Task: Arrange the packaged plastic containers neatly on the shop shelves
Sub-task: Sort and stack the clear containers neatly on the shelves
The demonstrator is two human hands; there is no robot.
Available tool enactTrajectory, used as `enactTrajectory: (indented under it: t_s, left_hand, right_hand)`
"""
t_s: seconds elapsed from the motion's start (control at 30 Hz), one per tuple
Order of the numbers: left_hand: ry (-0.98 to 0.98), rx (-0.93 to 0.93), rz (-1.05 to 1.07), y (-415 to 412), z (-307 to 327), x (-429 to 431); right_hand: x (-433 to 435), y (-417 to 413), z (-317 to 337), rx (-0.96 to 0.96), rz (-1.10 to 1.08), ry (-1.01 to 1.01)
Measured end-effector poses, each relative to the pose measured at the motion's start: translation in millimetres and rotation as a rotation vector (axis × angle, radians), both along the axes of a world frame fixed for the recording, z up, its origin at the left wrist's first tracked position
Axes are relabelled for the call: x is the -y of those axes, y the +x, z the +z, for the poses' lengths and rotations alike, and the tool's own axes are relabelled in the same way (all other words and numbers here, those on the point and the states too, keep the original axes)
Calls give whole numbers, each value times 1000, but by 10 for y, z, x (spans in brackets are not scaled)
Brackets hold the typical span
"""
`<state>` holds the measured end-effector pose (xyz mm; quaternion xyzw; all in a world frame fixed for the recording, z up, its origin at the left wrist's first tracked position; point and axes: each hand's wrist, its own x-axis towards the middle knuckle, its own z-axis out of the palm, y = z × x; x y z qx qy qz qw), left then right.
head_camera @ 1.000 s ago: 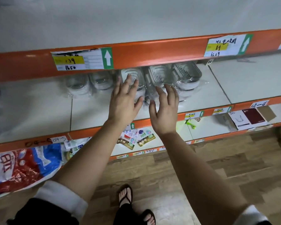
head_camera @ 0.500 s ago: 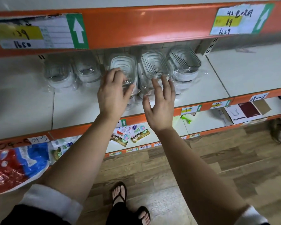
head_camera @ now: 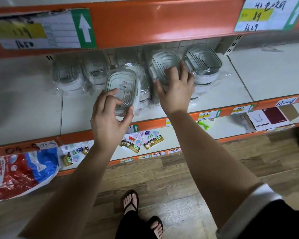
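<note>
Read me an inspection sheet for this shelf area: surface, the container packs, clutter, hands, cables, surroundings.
Surface: white shelf boards with orange front rails; handwritten price labels on the rail above.
Job's things: clear wrapped container packs in an uneven row towards the back of the middle shelf; the front pack is tilted, nearer the edge.
Clutter: sachets, a red and blue bag and boxes on the lower shelf.
Hands: left hand grips the front pack; right hand rests with spread fingers on the neighbouring pack.
Cables: nothing seen.
Surroundings: wood-pattern floor; the person's sandalled feet.
</note>
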<state>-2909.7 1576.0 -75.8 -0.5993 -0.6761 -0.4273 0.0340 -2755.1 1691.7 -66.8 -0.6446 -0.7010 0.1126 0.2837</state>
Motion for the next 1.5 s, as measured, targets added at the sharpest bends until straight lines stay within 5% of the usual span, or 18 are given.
enactTrajectory:
  t_s: [0.5,1.0,1.5]
  left_hand:
    - [-78,-32,-32,161,330,663]
    - [-28,-180,-28,173,1342,1721]
    - [143,-214,50,-530,2255,1448]
  right_hand:
    - [1002,283,219,-157,27,82]
    - [2129,524,1195,-275,83,214]
    - [1705,50,2181,-304,240,450]
